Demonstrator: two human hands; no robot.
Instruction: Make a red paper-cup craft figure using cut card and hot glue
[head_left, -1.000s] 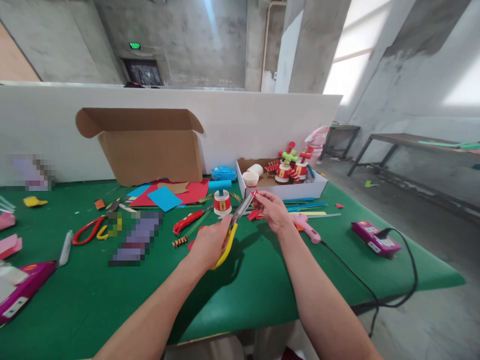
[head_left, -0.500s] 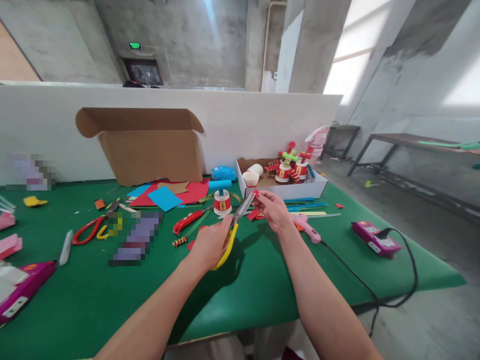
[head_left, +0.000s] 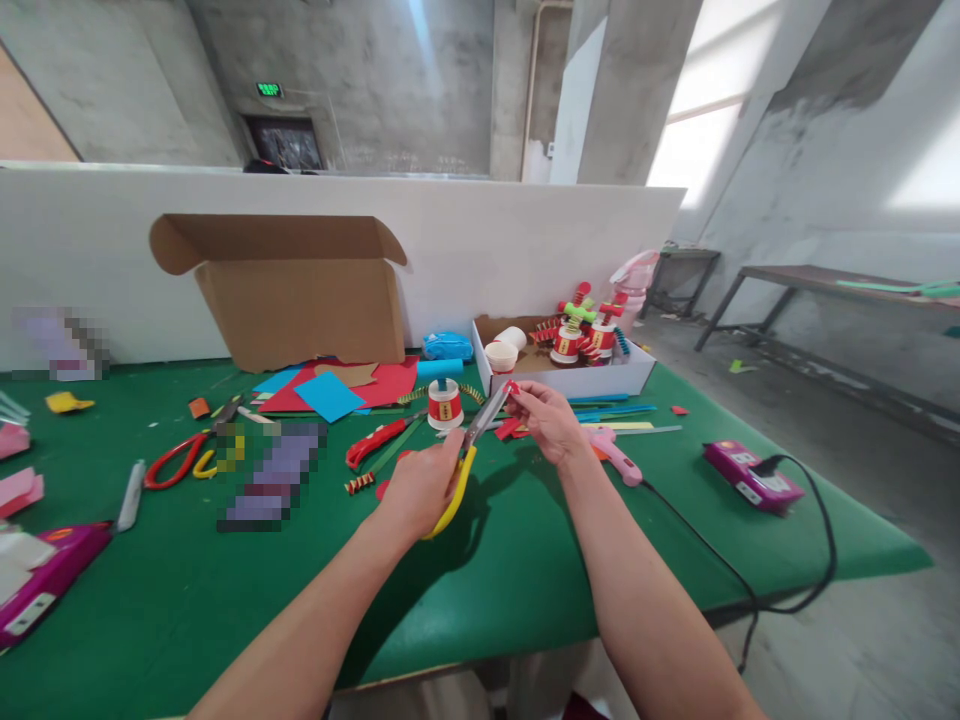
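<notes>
My left hand (head_left: 426, 486) is closed around the yellow handle of a pair of scissors (head_left: 486, 420), whose blades point up and to the right. Between thumb and fingers, my right hand (head_left: 546, 418) pinches a small red piece of paper (head_left: 512, 388) at the blade tips. Whether the blades touch or grip the paper is too small to tell. Just behind the scissors stands a white paper cup with a red band (head_left: 445, 408) and folded paper strips at its sides. A red utility knife (head_left: 376, 442) lies left of the cup.
Behind my right hand, a shallow white box (head_left: 607, 380) holds cups and decorated paper figures. A pink glue gun (head_left: 619, 460) trails a black cord toward a purple pack (head_left: 750, 477). Red-handled pliers (head_left: 176, 462) and coloured paper sheets (head_left: 328, 397) lie to the left on the green table (head_left: 480, 600).
</notes>
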